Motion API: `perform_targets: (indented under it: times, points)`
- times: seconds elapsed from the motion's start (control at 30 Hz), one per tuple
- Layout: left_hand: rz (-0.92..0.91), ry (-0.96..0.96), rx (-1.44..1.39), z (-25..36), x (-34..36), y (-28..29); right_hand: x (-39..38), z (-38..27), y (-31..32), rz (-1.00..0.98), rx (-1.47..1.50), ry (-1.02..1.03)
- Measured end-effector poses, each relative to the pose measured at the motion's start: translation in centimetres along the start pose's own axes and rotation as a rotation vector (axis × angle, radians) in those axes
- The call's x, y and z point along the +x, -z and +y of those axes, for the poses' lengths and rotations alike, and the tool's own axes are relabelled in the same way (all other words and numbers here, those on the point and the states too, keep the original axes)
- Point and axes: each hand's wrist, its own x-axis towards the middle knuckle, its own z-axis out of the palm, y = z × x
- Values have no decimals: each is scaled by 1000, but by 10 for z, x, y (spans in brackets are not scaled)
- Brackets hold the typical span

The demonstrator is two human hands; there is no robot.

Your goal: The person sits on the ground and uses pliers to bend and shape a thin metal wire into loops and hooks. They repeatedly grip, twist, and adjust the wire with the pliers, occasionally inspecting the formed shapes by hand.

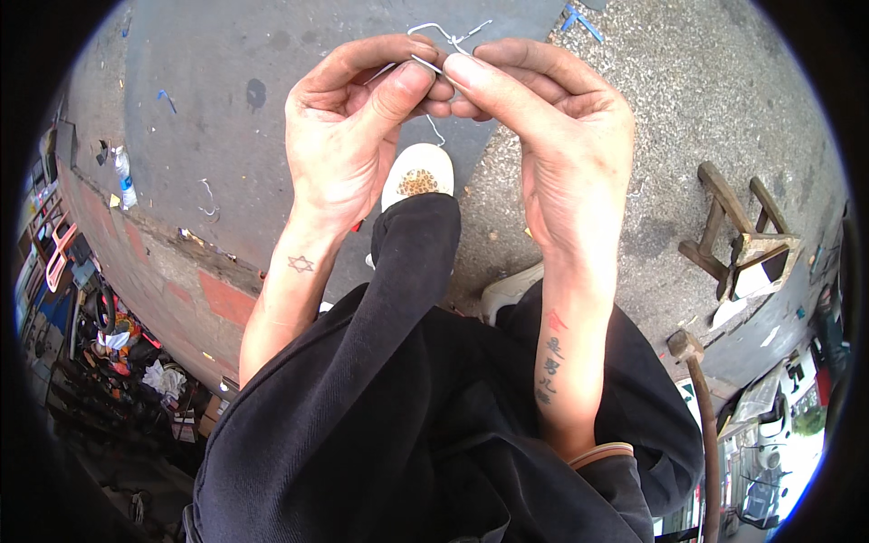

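Note:
My left hand and my right hand meet at the top middle, fingertips pinched close together. Between them runs a thin white cord or wire, which loops above the fingers with a small knot or twist. A short, straight, pale length of what looks like the same material lies across the left thumb tip, and the right thumb presses beside it. Below the fingers a loose thin white end hangs down over the toe of a white shoe. The curled fingers hide part of the strand.
A wooden stool lies tipped on the ground at right, near a long-handled hammer. Blue strips and a plastic bottle lie on the ground. Mixed goods are heaped at far left. My black-trousered legs fill the lower middle.

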Motion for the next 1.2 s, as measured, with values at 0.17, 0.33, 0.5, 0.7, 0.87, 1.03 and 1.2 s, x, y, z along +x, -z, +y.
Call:
perform_targets:
  times: [0.17,0.33,0.5,0.7,0.87,1.03,1.2]
  points:
    - [-130,-1,-13,5,0,0,2,-5,10,-77,101,-163]
    - [-138,11,-34,9,-4,-1,0,-8,13,-127,60,-161]
    - [-134,3,-62,10,-4,0,-1,-8,10,-143,44,-124]
    - [-122,0,-54,8,-5,2,-1,-6,10,-145,39,-104]
    - [-134,-8,-119,8,-3,9,-1,-5,12,-107,29,-93]
    - [-28,36,-58,13,-4,22,0,-8,13,-100,-23,-106]
    - [-20,31,3,9,-6,15,2,-2,15,-45,-146,-64]
